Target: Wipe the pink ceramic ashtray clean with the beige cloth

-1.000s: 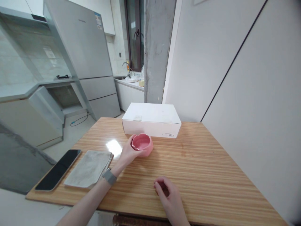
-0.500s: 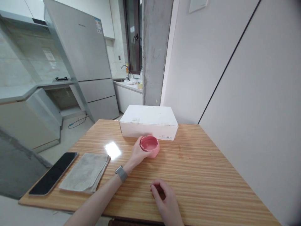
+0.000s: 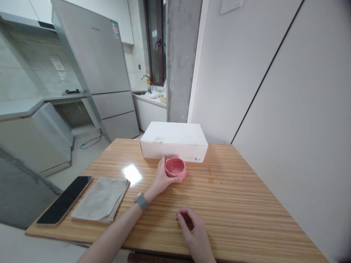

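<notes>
A pink ashtray (image 3: pixel 175 168) with a notched rim sits on the wooden table, close in front of a white box (image 3: pixel 174 134). My left hand (image 3: pixel 161 177), a watch on its wrist, curves around the ashtray's left side. Its fingers are spread apart, upright beside the left rim, and the thumb lies along the front, touching or very near it. The grip looks loose. Nearer the front edge, my right hand (image 3: pixel 193 228) rests curled with thumb and index fingertips together; nothing shows inside the curl.
On the left of the table (image 3: pixel 241 204) lie a folded grey cloth (image 3: pixel 100 199) and a dark-screened phone or tablet (image 3: pixel 64 201). A wall (image 3: pixel 274 109) borders the right side. Beyond stand a concrete pillar (image 3: pixel 181 62) and a fridge (image 3: pixel 93 54).
The fingers of my left hand have loosened from the ashtray's rim and spread, so more of its left edge shows. The ashtray and my right hand stay nearly where they were.
</notes>
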`<state>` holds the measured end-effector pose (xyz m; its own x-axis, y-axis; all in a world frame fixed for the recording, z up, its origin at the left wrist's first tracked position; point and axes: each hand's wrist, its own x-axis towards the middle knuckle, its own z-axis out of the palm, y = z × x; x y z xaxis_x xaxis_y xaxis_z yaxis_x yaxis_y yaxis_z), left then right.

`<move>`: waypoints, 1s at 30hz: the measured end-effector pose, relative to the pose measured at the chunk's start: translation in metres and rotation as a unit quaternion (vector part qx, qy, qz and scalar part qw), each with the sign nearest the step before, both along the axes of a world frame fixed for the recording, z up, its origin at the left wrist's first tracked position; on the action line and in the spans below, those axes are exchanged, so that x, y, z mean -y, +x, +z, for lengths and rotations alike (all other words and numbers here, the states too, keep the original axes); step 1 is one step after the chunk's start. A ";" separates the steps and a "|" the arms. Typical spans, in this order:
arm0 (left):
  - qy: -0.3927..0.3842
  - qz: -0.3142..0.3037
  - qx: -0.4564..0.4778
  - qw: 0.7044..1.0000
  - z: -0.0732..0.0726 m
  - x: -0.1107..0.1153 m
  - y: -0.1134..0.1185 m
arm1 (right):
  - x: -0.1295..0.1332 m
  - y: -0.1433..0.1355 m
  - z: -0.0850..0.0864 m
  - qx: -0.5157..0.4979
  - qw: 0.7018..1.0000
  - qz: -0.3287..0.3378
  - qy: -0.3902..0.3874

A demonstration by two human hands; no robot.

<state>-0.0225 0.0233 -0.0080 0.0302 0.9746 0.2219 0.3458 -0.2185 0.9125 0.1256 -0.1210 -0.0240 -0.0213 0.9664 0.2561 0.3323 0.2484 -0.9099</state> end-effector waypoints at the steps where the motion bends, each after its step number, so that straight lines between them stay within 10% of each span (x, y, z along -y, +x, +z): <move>1: 0.010 0.006 -0.024 1.000 0.003 0.004 -0.004 | 0.000 0.000 0.000 -0.002 1.000 -0.001 0.002; 7: 0.090 0.051 -0.207 0.973 0.018 0.057 -0.063 | 0.001 0.001 -0.001 0.005 1.000 0.009 -0.010; 11: 0.056 0.213 -0.466 0.857 0.012 0.101 -0.115 | 0.002 0.001 -0.002 0.007 1.000 0.017 -0.017; 16: -0.012 0.224 -0.581 0.782 -0.001 0.133 -0.146 | 0.002 -0.001 -0.004 -0.002 1.000 0.011 -0.025; 24: -0.079 0.196 -0.619 0.756 0.011 0.131 -0.136 | -0.001 0.000 -0.003 -0.042 0.998 0.007 -0.046; 27: -0.115 0.184 -0.570 0.792 0.021 0.123 -0.133 | -0.006 -0.002 -0.003 -0.168 0.980 -0.016 -0.106; 30: -0.100 0.168 -0.484 0.853 0.031 0.119 -0.118 | -0.009 -0.011 0.000 -0.394 0.894 -0.015 -0.212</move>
<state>-0.1401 -0.0953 0.0227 -0.1837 0.9797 0.0796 0.9707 0.1681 0.1716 0.1149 -0.1115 -0.0239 0.0320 0.9775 -0.2086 -0.4528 -0.1719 -0.8749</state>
